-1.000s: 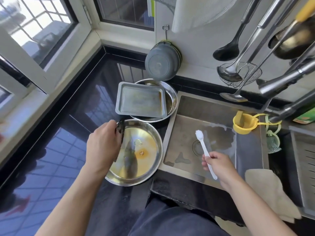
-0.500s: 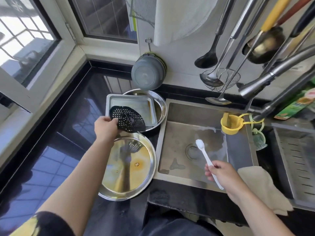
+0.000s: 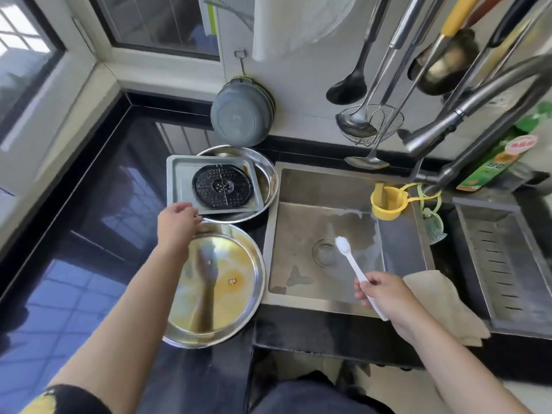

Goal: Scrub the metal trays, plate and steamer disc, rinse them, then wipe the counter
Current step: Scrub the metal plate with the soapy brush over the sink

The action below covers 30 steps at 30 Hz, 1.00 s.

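Note:
A black perforated steamer disc [image 3: 222, 186] lies in a grey rectangular tray [image 3: 179, 186], which rests on a round metal basin [image 3: 265, 180] at the back of the counter. In front of them sits a large round metal plate [image 3: 227, 282] with oily yellow residue. My left hand [image 3: 177, 224] hovers over the plate's far rim, at the tray's near edge, fingers loosely bent and holding nothing. My right hand [image 3: 383, 294] grips a white brush [image 3: 349, 258] over the sink [image 3: 325, 249], bristles toward the drain.
Black glossy counter [image 3: 89, 234] stretches left to the window. A beige cloth [image 3: 445, 303] lies right of the sink beside a drain rack [image 3: 504, 264]. A yellow strainer cup [image 3: 388, 203] hangs at the sink's back. Ladles, a faucet [image 3: 466, 109] and a green bottle [image 3: 501, 156] crowd the right wall.
My left hand lifted the steamer disc off the round plate, set it in the grey tray and let go, then drew back toward the plate. The right hand kept the brush over the sink.

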Motion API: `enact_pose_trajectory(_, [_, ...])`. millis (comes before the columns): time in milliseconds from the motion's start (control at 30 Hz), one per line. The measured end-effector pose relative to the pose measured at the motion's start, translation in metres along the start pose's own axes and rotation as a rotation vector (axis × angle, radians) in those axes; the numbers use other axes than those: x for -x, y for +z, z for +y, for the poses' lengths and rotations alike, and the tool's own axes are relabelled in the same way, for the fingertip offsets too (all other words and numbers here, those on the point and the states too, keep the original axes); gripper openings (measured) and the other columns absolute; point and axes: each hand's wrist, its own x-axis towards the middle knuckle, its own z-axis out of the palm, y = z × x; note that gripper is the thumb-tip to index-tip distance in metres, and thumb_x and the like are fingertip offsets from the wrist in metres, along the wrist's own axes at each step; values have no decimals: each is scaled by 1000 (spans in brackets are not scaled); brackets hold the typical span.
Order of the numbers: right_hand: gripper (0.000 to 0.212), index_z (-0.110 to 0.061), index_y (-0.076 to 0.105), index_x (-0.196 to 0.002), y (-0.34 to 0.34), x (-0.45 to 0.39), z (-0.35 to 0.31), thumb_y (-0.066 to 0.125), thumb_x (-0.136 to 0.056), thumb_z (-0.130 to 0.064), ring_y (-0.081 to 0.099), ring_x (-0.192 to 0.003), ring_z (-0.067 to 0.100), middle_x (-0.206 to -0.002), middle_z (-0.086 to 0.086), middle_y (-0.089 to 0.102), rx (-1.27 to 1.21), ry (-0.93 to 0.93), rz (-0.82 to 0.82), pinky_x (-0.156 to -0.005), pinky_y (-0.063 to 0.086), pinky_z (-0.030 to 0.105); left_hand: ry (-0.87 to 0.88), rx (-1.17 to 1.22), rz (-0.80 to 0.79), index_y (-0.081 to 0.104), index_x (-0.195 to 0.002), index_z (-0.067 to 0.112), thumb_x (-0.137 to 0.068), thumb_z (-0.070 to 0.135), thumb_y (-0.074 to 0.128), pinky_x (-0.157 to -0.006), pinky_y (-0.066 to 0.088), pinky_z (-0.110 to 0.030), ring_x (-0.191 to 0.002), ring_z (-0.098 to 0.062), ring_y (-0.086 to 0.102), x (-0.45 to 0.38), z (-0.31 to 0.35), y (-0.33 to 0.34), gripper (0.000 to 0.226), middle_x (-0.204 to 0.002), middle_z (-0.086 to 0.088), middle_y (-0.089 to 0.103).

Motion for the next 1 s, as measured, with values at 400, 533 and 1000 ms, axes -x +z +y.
enact_pose_trajectory(400, [25, -3, 71, -92, 10, -11, 1, 49, -102, -1, 69, -85, 23, -92, 13, 71, 28, -65, -193, -86, 59, 39, -221, -448, 306, 50, -125, 8, -91, 27, 68, -80, 59, -45, -85, -30, 67, 144, -133, -109, 42, -112, -9, 59])
enact_pose_trajectory(533, [24, 1, 70, -92, -16, -3, 13, 49, -102, 1, 69, -83, 23, -89, 14, 70, 61, -96, -232, -83, 58, 38, -350, -141, 226, 59, -97, -6, -92, 7, 61, -47, 60, -37, -61, -31, 67, 146, -147, -89, 14, -87, -22, 68])
enact_pose_trajectory(1000, [23, 1, 66, -88, -98, -12, 41, 48, -103, 4, 65, -79, 23, -89, 17, 66, -52, -135, -163, -68, 54, 31, 81, -83, 351, 46, -89, 6, -95, -4, 47, -40, 46, -31, -49, -25, 56, 234, -85, 3, 11, -76, -16, 54])
